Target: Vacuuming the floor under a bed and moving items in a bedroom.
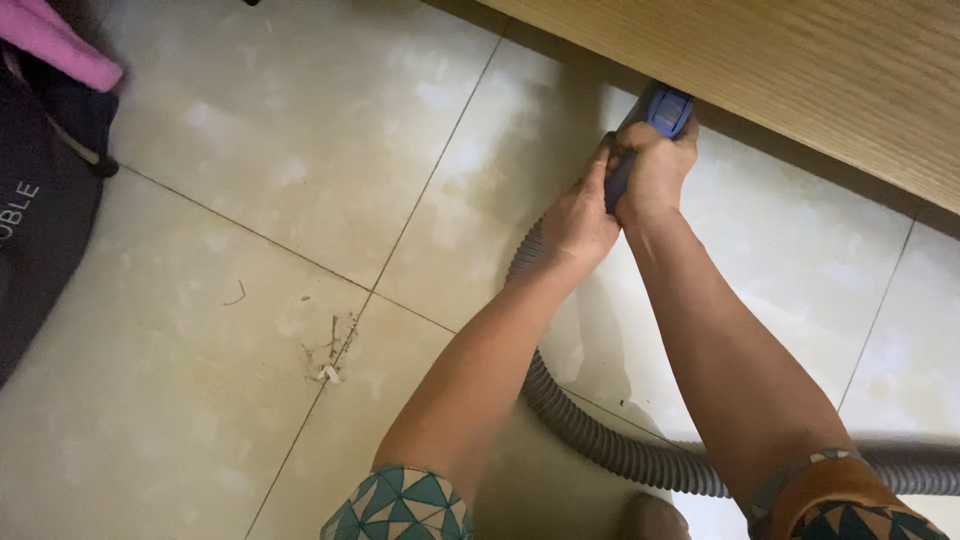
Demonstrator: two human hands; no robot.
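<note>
a: while both arms stretch forward, where do the hands sit?

b: the left hand (578,222) and the right hand (655,170) are both clenched around the blue vacuum handle (655,115), one just behind the other, touching. the handle's tip is at the lower edge of the wooden furniture panel (800,70), pushed toward the dark gap beneath it.

a: and the rest of the vacuum?

b: the grey ribbed hose (600,440) runs back from the handle, passes under the forearms, curves across the tiled floor (250,130) and goes off at the right edge. the nozzle end is hidden under the panel, so i cannot tell what it touches.

a: how far along does the cleaning look?

b: partly done at best, i'd judge. a small cluster of debris (330,355) lies on a grout line well to the left of the hands, and a thin strand sits a little further left. the tiles near the panel look free of crumbs, though they are stained or worn.

a: anything else around?

b: a dark bag (40,230) with a pink cloth (60,45) over it at the left edge, apart from the hose.
</note>
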